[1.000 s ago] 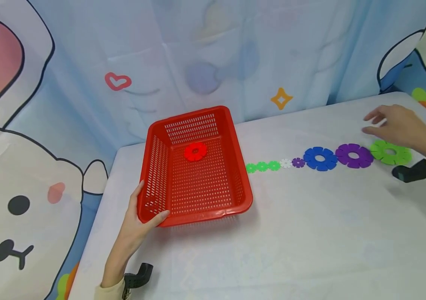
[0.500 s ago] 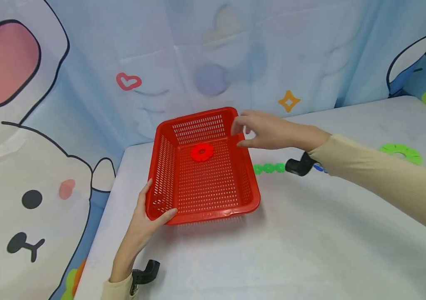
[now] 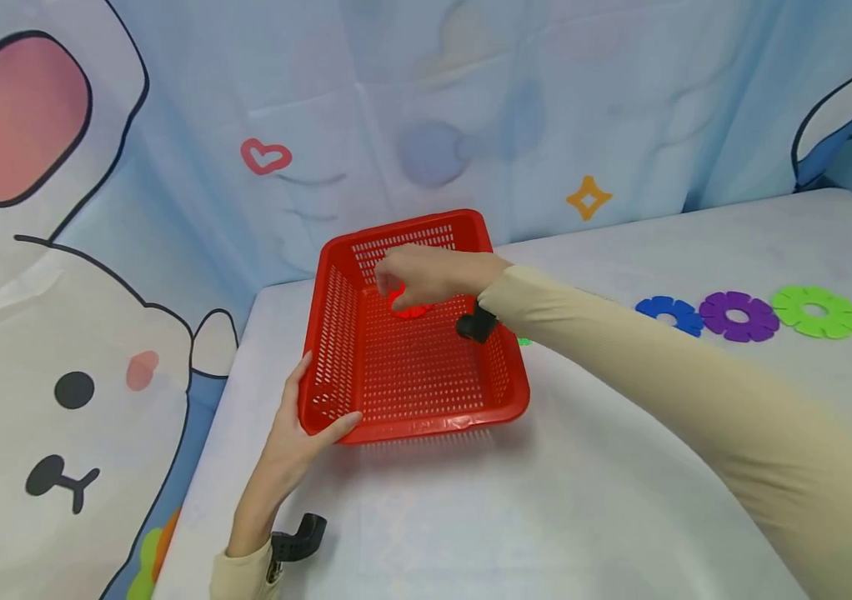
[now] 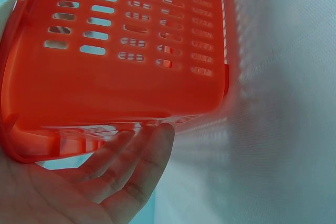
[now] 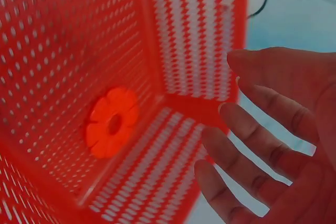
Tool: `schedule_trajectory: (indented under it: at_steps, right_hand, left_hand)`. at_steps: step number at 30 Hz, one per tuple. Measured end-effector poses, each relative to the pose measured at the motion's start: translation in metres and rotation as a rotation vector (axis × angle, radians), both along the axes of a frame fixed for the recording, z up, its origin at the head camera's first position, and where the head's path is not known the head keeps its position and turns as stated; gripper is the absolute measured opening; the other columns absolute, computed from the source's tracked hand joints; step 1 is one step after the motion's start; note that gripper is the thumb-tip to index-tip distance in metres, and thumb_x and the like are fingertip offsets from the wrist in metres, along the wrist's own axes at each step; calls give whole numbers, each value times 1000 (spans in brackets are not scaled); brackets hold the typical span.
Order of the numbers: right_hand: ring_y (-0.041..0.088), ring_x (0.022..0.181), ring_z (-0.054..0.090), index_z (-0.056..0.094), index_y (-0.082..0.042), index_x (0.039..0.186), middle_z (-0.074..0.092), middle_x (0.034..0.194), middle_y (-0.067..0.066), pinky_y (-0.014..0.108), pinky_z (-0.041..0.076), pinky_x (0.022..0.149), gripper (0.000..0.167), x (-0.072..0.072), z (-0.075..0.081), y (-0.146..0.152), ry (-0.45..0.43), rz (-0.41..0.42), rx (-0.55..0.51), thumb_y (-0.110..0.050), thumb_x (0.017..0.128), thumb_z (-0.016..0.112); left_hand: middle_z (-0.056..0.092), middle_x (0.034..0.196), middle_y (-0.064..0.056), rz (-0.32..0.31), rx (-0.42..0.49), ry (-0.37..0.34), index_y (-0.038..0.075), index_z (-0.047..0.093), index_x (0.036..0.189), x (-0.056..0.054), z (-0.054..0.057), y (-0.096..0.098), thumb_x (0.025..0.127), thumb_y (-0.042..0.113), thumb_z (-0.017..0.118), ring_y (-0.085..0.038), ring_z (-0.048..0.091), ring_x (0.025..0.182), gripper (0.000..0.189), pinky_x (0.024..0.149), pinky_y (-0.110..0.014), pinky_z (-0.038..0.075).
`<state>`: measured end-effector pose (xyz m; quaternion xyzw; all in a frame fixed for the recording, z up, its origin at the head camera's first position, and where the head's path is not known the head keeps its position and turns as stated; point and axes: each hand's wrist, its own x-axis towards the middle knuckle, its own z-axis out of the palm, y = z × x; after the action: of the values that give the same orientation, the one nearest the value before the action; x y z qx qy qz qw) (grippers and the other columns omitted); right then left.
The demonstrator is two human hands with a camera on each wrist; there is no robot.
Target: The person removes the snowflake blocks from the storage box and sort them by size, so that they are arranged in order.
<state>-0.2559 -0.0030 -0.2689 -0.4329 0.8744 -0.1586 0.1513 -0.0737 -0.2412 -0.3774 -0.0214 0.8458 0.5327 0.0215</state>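
My left hand (image 3: 287,446) grips the near left corner of a red plastic basket (image 3: 411,429), thumb over the rim and fingers along the outer side. In the left wrist view those fingers (image 4: 139,177) lie against the perforated wall. Over the far part of the basket hovers my right hand (image 3: 433,273), fingers loosely bent and holding nothing. A red flower-shaped disc (image 5: 113,121) lies on the basket floor below it, partly hidden by the hand in the head view.
To the right, a blue disc (image 3: 669,312), a purple disc (image 3: 739,317) and a light green disc (image 3: 816,312) lie in a row on the white-covered table (image 3: 621,500). My right sleeve hides most smaller discs. A printed curtain (image 3: 426,125) hangs behind.
My right hand has swept left from above the light green disc to over the basket. My left hand keeps its grip on the corner. The head view has shifted slightly.
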Motion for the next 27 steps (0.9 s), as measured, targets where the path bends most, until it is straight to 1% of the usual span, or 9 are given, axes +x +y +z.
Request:
schedule_trajectory:
  at_steps: [3, 6, 9, 12, 15, 17, 20, 23, 27]
  right_hand:
    - [29, 123, 58, 67, 0, 125, 64, 133, 16, 42, 50, 105, 28, -18, -11, -4, -64, -82, 14, -12, 100, 70]
    - [23, 100, 59, 69, 2, 120, 68, 118, 13, 36, 52, 90, 25, -33, -24, -6, -110, -191, 10, -12, 100, 71]
    - [15, 69, 43, 71, 0, 92, 61, 79, 4, 28, 42, 67, 12, -44, -38, -10, -147, -297, -13, -10, 98, 72]
    - [12, 58, 26, 55, -6, 70, 37, 60, -2, 27, 29, 58, 31, -51, -52, -18, -157, -374, 2, -7, 98, 68]
    - [14, 62, 32, 52, -7, 80, 39, 68, 1, 27, 32, 60, 23, -50, -61, -22, -156, -450, 38, -6, 98, 64]
    - [18, 73, 42, 60, -3, 100, 52, 84, 6, 30, 37, 67, 4, -48, -64, -23, -160, -494, 60, -6, 100, 62]
    - [26, 96, 47, 59, -1, 129, 58, 117, 16, 36, 39, 80, 28, -44, -67, -24, -174, -552, 80, -7, 101, 60]
    - [33, 113, 48, 59, -2, 135, 52, 135, 22, 42, 42, 90, 33, -44, -71, -24, -174, -600, 91, -10, 103, 60]
    - [33, 112, 51, 62, -2, 130, 57, 129, 21, 42, 48, 93, 30, -49, -79, -20, -150, -658, 56, -12, 102, 65]
  left_hand:
    - [20, 170, -7, -1, 3, -2, 31, 14, 167, -1, 0, -1, 89, 33, 83, -32, 26, 153, 105, 121, -67, 25]
    - [20, 170, -8, -1, 11, 4, 30, 14, 167, -1, 0, -1, 89, 32, 83, -32, 28, 152, 105, 120, -67, 27]
    - [21, 170, -8, 0, 18, 10, 30, 14, 167, -2, -1, -2, 89, 32, 83, -33, 28, 152, 104, 120, -67, 27]
    - [23, 168, -10, -1, 24, 0, 28, 14, 168, -2, -1, -2, 89, 33, 83, -34, 31, 150, 105, 118, -65, 33]
    - [26, 167, -11, -13, 27, -10, 27, 13, 168, -1, -1, 1, 88, 33, 83, -35, 34, 148, 106, 114, -62, 41]
    - [27, 166, -11, -14, 22, -11, 28, 14, 168, -2, -1, 2, 88, 34, 83, -35, 35, 147, 106, 113, -62, 43]
    - [26, 166, -10, -14, 21, -4, 29, 14, 167, -2, 0, 3, 88, 33, 84, -35, 34, 147, 105, 114, -63, 40]
    - [25, 167, -9, -16, 22, -4, 30, 14, 167, -1, 2, 4, 88, 33, 84, -34, 33, 148, 105, 115, -63, 38]
    - [25, 167, -10, -25, 30, -4, 29, 13, 168, -1, 4, 6, 89, 32, 83, -35, 33, 148, 106, 115, -63, 39]
